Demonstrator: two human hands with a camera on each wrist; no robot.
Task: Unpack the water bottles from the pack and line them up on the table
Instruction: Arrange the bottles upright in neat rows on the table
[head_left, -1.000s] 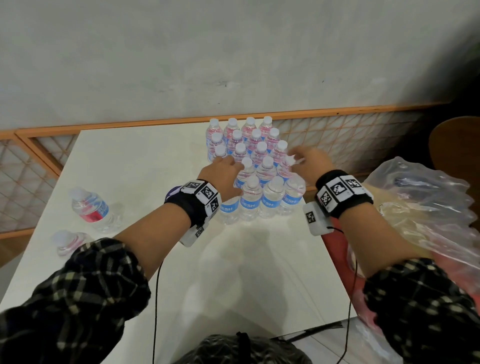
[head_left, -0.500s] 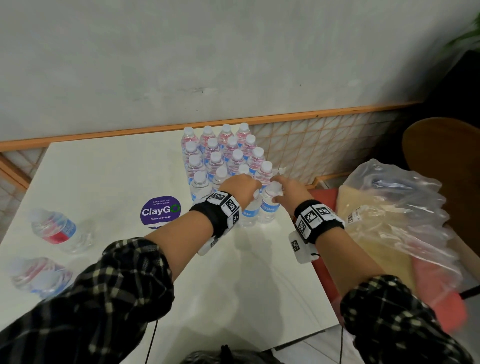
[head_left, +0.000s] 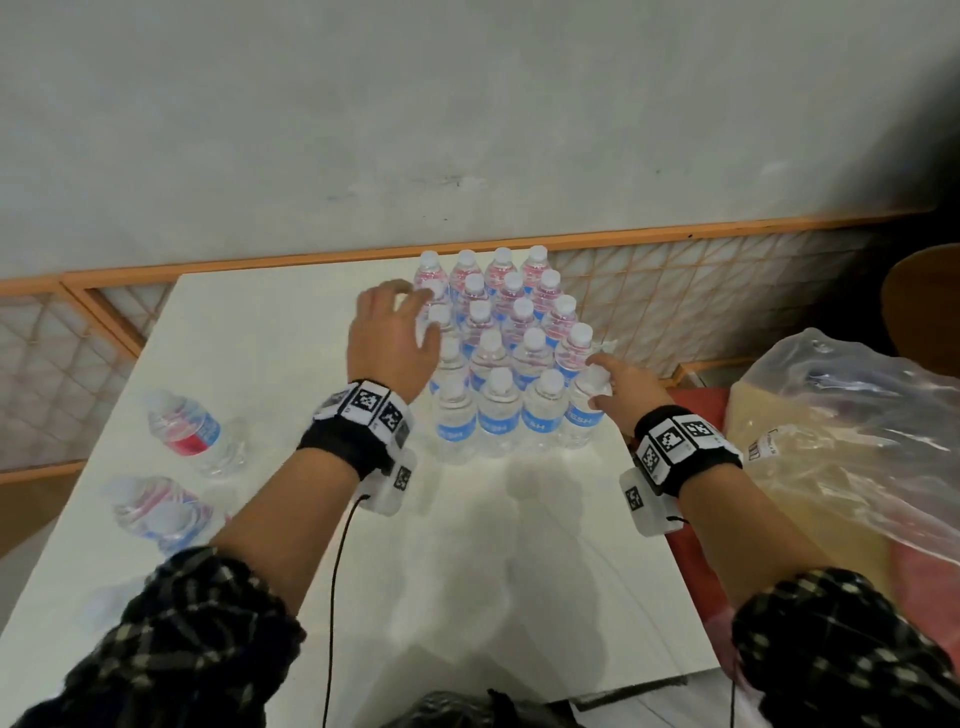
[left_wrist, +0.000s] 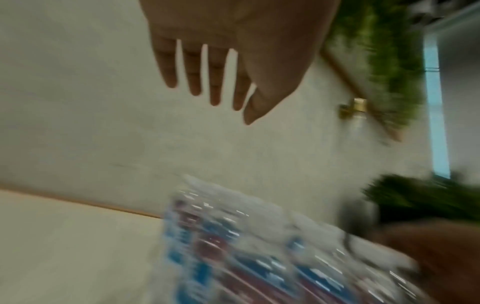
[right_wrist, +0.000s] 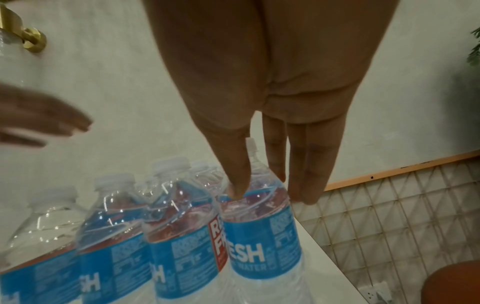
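Observation:
A block of several clear water bottles with blue and red labels stands upright at the far middle of the white table. My left hand hovers over the block's left column with fingers spread and holds nothing; the left wrist view shows the same open hand above the blurred bottles. My right hand is at the front right bottle and pinches its neck between thumb and fingers. In the right wrist view my right hand has its thumb tip on that bottle, at the shoulder.
Two more bottles lie on their sides at the table's left edge. A crumpled clear plastic bag sits on a red surface right of the table. An orange-framed lattice rail runs behind the table.
My left hand has lifted off the front bottles, opened and moved to the block's left side. My right hand has stayed at the front right bottle. The head view has shifted.

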